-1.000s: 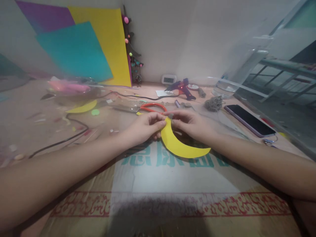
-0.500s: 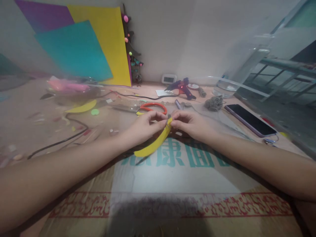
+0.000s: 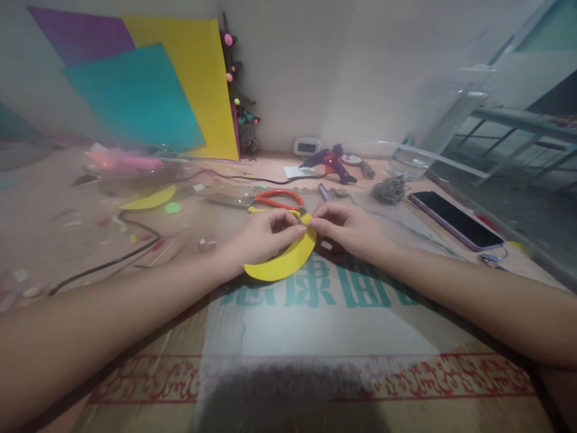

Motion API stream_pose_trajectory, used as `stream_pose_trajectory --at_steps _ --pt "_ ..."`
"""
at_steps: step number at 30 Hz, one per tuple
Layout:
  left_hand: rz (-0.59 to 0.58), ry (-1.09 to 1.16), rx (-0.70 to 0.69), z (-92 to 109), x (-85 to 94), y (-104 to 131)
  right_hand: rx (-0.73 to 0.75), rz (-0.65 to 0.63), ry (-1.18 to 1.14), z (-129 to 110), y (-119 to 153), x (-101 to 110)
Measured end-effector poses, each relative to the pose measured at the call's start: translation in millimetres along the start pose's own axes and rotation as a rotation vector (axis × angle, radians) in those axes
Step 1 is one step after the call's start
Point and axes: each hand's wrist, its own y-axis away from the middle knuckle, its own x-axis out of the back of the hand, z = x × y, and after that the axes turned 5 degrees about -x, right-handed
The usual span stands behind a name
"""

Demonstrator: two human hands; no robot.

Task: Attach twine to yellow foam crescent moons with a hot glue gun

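Between my two hands is a yellow banana-shaped paper cutout (image 3: 282, 263) with a dark tip at its upper end. My left hand (image 3: 273, 234) pinches it near that upper end, thumb against fingers. From the other side my right hand (image 3: 342, 225) grips the edge, its fingertips almost meeting the left thumb. The curved lower end points left, over the table sheet. Just behind my left hand lie scissors (image 3: 282, 195) with red handles. Another yellow crescent cutout (image 3: 151, 197) rests farther left, beside a small green disc (image 3: 172, 208).
A glue gun (image 3: 331, 163) with a lit red light lies at the back, its cord running left. Grey twine (image 3: 390, 189) and a phone (image 3: 455, 219) are on the right. Coloured sheets (image 3: 135, 96) lean on the wall. Paper scraps litter the left side.
The yellow cutout has turned so that its flat face shows more broadly. Both hands keep their hold, with the fingers shifted slightly.
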Motion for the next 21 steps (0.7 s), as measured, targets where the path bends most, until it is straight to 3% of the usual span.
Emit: stream_pose_trajectory --at_steps 5,8,11,14,18,21 --pt "0.002 0.028 0.022 -2 -0.2 -1 0.074 0.047 0.106 -8 -4 12" --pt "-0.008 0.027 0.032 -2 -0.3 -1 0.212 0.099 0.263 -21 -12 33" --pt "-0.011 0.009 0.041 -1 -0.4 0 0.259 0.201 0.494 -26 -25 59" --pt "-0.015 0.018 0.059 0 -0.6 0 0.225 0.329 0.723 -15 -40 86" --pt "-0.017 0.026 0.072 0 -0.7 0 0.143 0.319 0.796 8 -54 116" --pt "-0.013 0.016 0.052 -2 -1.0 0 0.126 0.322 0.814 14 -56 125"
